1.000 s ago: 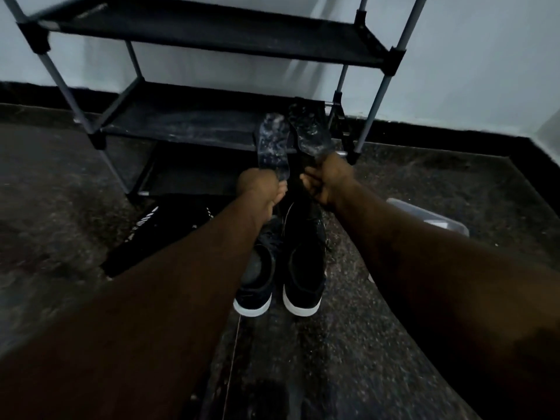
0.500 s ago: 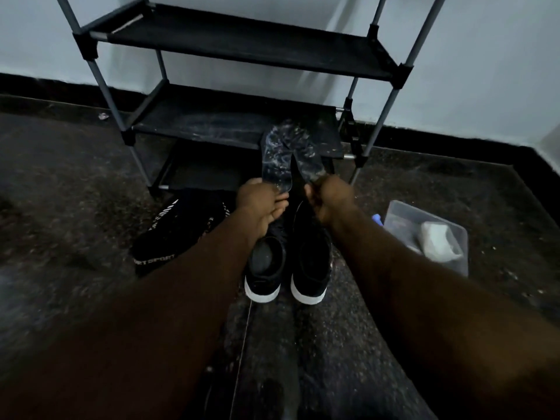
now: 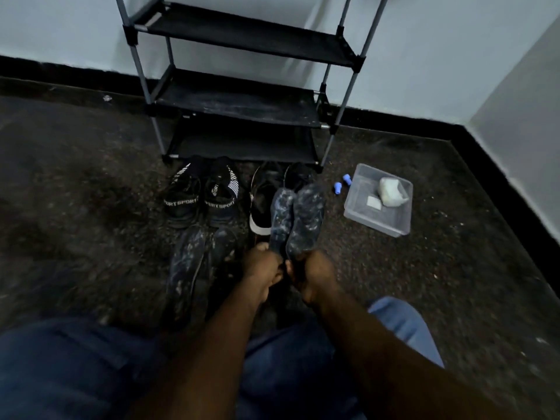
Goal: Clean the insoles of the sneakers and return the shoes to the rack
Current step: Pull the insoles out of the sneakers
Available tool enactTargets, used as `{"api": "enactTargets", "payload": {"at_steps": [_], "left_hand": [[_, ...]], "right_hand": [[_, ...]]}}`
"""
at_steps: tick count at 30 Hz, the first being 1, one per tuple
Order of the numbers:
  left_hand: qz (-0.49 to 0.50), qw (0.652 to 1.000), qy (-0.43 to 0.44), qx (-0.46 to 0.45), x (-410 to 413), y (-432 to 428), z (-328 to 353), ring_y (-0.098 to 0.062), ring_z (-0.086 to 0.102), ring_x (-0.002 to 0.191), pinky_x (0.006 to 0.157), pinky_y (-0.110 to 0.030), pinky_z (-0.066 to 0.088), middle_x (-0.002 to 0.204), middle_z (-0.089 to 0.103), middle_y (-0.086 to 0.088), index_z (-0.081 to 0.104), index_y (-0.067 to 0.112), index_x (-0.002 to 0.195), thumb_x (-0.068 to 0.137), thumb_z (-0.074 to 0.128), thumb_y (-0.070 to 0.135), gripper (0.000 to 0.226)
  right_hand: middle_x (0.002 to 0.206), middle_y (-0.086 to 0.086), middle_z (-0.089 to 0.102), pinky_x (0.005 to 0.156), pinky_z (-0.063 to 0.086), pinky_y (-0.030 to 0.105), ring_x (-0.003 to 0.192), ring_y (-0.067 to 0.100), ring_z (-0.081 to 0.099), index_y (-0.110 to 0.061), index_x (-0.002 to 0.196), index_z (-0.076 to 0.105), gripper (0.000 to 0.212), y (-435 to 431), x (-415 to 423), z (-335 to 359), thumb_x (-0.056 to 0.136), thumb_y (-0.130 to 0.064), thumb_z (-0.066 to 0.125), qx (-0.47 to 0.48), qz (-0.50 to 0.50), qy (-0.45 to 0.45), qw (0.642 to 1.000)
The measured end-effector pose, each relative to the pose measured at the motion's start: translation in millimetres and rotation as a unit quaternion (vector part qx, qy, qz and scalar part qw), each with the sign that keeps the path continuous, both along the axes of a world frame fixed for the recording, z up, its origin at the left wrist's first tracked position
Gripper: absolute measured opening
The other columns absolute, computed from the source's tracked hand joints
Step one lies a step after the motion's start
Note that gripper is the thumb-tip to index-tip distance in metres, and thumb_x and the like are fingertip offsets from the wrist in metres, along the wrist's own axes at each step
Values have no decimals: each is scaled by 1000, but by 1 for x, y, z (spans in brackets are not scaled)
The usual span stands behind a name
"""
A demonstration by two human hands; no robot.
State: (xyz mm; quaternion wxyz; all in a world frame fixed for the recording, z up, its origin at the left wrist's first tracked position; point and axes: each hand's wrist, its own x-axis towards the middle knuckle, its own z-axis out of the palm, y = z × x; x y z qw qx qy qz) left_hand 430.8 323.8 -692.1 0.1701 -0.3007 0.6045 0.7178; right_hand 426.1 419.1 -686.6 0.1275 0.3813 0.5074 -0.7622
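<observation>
My left hand (image 3: 263, 272) grips the heel end of one dusty dark insole (image 3: 280, 218), and my right hand (image 3: 315, 275) grips the heel end of a second dusty insole (image 3: 306, 221). Both insoles point away from me, side by side. Behind them stands a black pair of sneakers with white soles (image 3: 263, 201), partly hidden by the insoles. A black pair marked SPORT (image 3: 202, 197) sits to the left. Two more dusty insoles (image 3: 191, 268) lie on the floor in front of that pair. The black shoe rack (image 3: 242, 107) stands against the wall with bare shelves.
A clear plastic tub (image 3: 357, 213) with a white cloth bundle (image 3: 391, 192) sits on the floor at the right. Two small blue items (image 3: 341, 184) lie beside it. The floor is dark speckled carpet. My knees in blue trousers fill the bottom of the view.
Both hands have pulled the two insoles back from the white-soled sneakers toward me. The view has drawn back, so the rack, the SPORT pair and the floor insoles now show.
</observation>
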Motion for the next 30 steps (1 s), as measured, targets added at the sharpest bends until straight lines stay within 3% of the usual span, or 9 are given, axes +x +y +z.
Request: {"api": "enactTargets", "payload": {"at_steps": [3, 7, 11, 14, 21, 25, 30], "left_hand": [[-14, 1000, -23, 6, 32, 4, -21, -17, 56, 63, 55, -25, 44, 81, 62, -9, 60, 19, 100, 94, 43, -1, 26], [-40, 998, -44, 6, 53, 9, -40, -21, 57, 51, 45, -23, 46, 69, 64, -12, 66, 6, 96, 93, 45, -3, 24], [-46, 998, -52, -5, 63, 4, -32, -20, 58, 55, 53, -26, 49, 64, 65, -7, 67, 12, 73, 96, 53, 5, 27], [-46, 997, -65, -13, 73, 0, -31, -24, 63, 66, 62, -30, 52, 72, 68, -10, 68, 10, 79, 96, 55, 4, 22], [-26, 993, -107, -42, 88, 6, -45, -17, 63, 68, 46, -19, 54, 85, 67, -11, 64, 1, 116, 99, 50, -5, 23], [-17, 995, -96, -37, 92, 12, -53, -18, 64, 72, 53, -24, 54, 89, 68, -10, 63, 6, 117, 97, 49, -8, 27], [16, 996, -87, -19, 93, 6, -72, -20, 63, 78, 53, -24, 59, 103, 66, -17, 59, 7, 114, 97, 47, -12, 29]], "right_hand": [[74, 15, 61, 40, 47, 25, 52, 23, 55, -3, 99, 65, 19, 3, 36, -15, 98, -5, 46, 32, -14, -36, 999], [80, 16, 62, 43, 47, 26, 54, 25, 57, -6, 96, 65, 24, 6, 47, -25, 101, -19, 45, 42, -15, -55, 997], [87, 17, 65, 41, 47, 25, 52, 24, 55, -8, 103, 66, 23, -3, 30, -33, 98, -24, 48, 61, 3, -75, 995], [108, 18, 69, 40, 48, 22, 65, 26, 60, -8, 114, 64, 33, -3, 33, -47, 96, -34, 55, 62, 14, -105, 992], [71, 11, 62, 37, 47, 24, 48, 22, 58, -13, 82, 64, 22, 19, 72, -68, 98, -25, 53, 35, 82, -101, 991], [73, 9, 60, 39, 47, 24, 54, 22, 55, -14, 101, 62, 21, 19, 72, -66, 101, -33, 52, 50, 164, -111, 979], [76, 11, 59, 41, 42, 18, 55, 22, 50, -12, 87, 60, 27, 25, 72, -74, 104, -31, 51, 79, 189, -118, 972]]}}
